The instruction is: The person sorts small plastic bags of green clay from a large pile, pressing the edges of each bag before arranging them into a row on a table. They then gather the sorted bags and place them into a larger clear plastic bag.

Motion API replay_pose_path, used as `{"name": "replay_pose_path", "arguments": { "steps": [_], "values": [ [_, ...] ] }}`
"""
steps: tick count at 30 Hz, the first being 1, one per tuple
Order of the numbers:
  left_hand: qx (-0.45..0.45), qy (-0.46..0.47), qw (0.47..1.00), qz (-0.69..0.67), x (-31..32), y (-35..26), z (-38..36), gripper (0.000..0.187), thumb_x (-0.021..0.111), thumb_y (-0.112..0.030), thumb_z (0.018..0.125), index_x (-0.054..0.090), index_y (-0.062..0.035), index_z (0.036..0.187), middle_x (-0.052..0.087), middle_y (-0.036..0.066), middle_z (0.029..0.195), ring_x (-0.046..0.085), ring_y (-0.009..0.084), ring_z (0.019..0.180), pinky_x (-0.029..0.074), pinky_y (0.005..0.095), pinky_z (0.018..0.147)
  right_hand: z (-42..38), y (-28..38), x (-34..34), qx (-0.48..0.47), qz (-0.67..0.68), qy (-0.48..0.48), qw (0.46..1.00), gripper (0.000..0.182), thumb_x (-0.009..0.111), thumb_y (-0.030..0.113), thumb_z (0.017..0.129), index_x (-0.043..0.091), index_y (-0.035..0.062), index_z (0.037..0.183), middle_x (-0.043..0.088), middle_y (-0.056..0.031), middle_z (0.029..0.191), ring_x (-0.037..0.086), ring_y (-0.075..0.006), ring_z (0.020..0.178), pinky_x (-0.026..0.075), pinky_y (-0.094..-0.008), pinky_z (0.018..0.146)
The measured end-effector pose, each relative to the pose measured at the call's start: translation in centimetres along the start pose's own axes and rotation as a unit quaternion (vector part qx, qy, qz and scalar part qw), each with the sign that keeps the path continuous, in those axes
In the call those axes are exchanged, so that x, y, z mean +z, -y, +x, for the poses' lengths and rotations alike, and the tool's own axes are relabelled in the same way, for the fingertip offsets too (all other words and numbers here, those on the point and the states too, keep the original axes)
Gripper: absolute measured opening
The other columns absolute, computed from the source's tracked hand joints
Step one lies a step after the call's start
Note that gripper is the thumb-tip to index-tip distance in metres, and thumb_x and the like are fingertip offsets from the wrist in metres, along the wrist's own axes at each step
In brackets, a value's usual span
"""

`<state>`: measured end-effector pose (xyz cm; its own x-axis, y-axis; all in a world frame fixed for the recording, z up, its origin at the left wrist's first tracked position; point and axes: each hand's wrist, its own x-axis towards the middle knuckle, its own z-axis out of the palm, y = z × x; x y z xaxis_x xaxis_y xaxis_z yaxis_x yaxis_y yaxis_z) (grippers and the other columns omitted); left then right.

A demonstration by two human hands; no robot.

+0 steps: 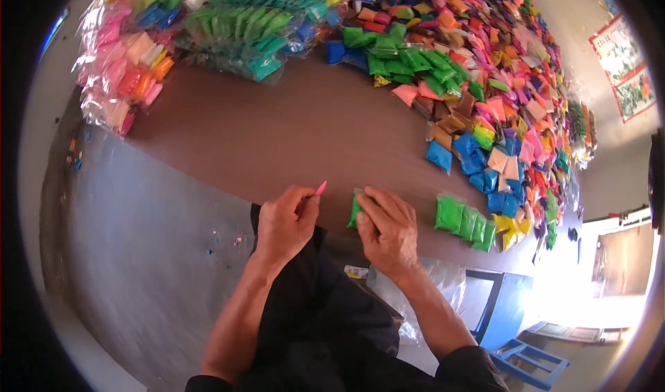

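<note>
Near the table's front edge, my left hand [287, 219] is closed on a small pink pointed piece [321, 188], whose tip sticks out past thumb and forefinger; its kind cannot be made out. To its right, my right hand [389, 229] bends its fingers over a small green packet [355, 210], gripping it at the tabletop. The hand hides much of that packet. Further right lies an overlapping row of several green packets [463, 222] along the table edge.
A large heap of loose coloured packets [485, 66] covers the right and back of the brown table [277, 128]. Bundled packets in clear bags [235, 24] lie at the back left. Beyond the front edge are a clear plastic bag [440, 281] and a blue chair [533, 364].
</note>
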<state>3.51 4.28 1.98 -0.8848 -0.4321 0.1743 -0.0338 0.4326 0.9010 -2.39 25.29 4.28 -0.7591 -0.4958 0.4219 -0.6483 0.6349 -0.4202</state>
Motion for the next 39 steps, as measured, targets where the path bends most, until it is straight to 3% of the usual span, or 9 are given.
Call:
{"name": "replay_pose_path", "arguments": {
  "steps": [4,10,16,22,25,31,36,39],
  "values": [
    [0.013,0.003,1.000,0.011,-0.5,-0.6,0.1,0.013,0.078,-0.011,0.101,0.078,0.0008,0.104,0.070,0.011,0.070,0.064,0.0139,0.060,0.050,0.0328,0.058,-0.7,-0.2,-1.9,-0.021,-0.031,-0.003,0.999,0.034,0.082,0.015,0.089,0.082,0.0089,0.123,0.074,-0.0128,0.133,0.069,-0.0385,0.125,0.052,-0.0502,0.105],
    [0.009,0.008,1.000,0.008,-0.2,-0.2,0.0,0.011,0.077,-0.010,0.102,0.077,0.0007,0.103,0.070,0.011,0.069,0.063,0.0132,0.058,0.050,0.0320,0.057,-2.4,-2.4,-0.5,-0.138,-0.015,0.048,0.989,0.036,0.083,0.012,0.087,0.082,0.0101,0.124,0.073,-0.0099,0.139,0.070,-0.0330,0.131,0.055,-0.0490,0.108],
    [0.039,-0.012,0.999,-0.003,-0.1,0.3,0.2,0.011,0.078,-0.011,0.101,0.077,0.0008,0.103,0.071,0.013,0.070,0.068,0.0150,0.059,0.051,0.0323,0.056,-3.1,-0.3,-1.2,-0.098,-0.071,0.058,0.991,0.043,0.083,0.013,0.086,0.080,0.0093,0.129,0.072,-0.0095,0.144,0.067,-0.0310,0.137,0.052,-0.0519,0.111],
    [0.061,-0.019,0.998,0.012,-0.1,0.2,-0.1,0.012,0.078,-0.011,0.101,0.077,0.0005,0.102,0.072,0.015,0.071,0.070,0.0183,0.059,0.051,0.0337,0.056,-3.4,-0.1,-2.1,-0.061,-0.017,0.087,0.994,0.059,0.083,0.017,0.084,0.074,0.0112,0.142,0.064,-0.0113,0.155,0.061,-0.0330,0.143,0.049,-0.0522,0.115],
    [0.050,-0.012,0.998,0.019,-0.3,0.1,-0.1,0.012,0.078,-0.012,0.101,0.077,0.0002,0.103,0.072,0.015,0.071,0.070,0.0181,0.059,0.051,0.0338,0.056,-2.9,-0.3,-3.2,-0.074,-0.033,0.074,0.994,0.062,0.083,0.020,0.084,0.072,0.0126,0.145,0.063,-0.0116,0.156,0.059,-0.0334,0.145,0.048,-0.0528,0.115],
    [0.035,-0.011,0.999,0.001,0.1,0.1,0.0,0.012,0.077,-0.012,0.101,0.078,0.0001,0.104,0.071,0.015,0.070,0.069,0.0179,0.059,0.052,0.0339,0.058,-2.7,-2.3,-3.2,-0.146,-0.074,0.180,0.970,0.068,0.084,0.023,0.085,0.068,0.0159,0.151,0.058,-0.0106,0.162,0.052,-0.0343,0.152,0.042,-0.0555,0.122],
    [0.026,0.009,0.999,0.024,-0.3,-0.1,0.1,0.013,0.078,-0.012,0.101,0.077,0.0005,0.104,0.073,0.015,0.074,0.070,0.0177,0.062,0.053,0.0342,0.059,-4.4,-0.4,-1.5,-0.080,-0.119,0.139,0.980,0.073,0.085,0.023,0.084,0.065,0.0163,0.154,0.054,-0.0093,0.166,0.048,-0.0347,0.155,0.039,-0.0614,0.122],
    [0.082,-0.025,0.996,0.009,0.0,0.2,0.3,0.009,0.078,-0.009,0.099,0.074,-0.0014,0.100,0.068,0.014,0.066,0.067,0.0259,0.054,0.050,0.0356,0.054,-4.7,1.0,-0.6,-0.045,-0.120,0.111,0.986,0.075,0.084,0.022,0.084,0.062,0.0140,0.155,0.051,-0.0107,0.168,0.047,-0.0359,0.155,0.039,-0.0640,0.120]
  ]
}}
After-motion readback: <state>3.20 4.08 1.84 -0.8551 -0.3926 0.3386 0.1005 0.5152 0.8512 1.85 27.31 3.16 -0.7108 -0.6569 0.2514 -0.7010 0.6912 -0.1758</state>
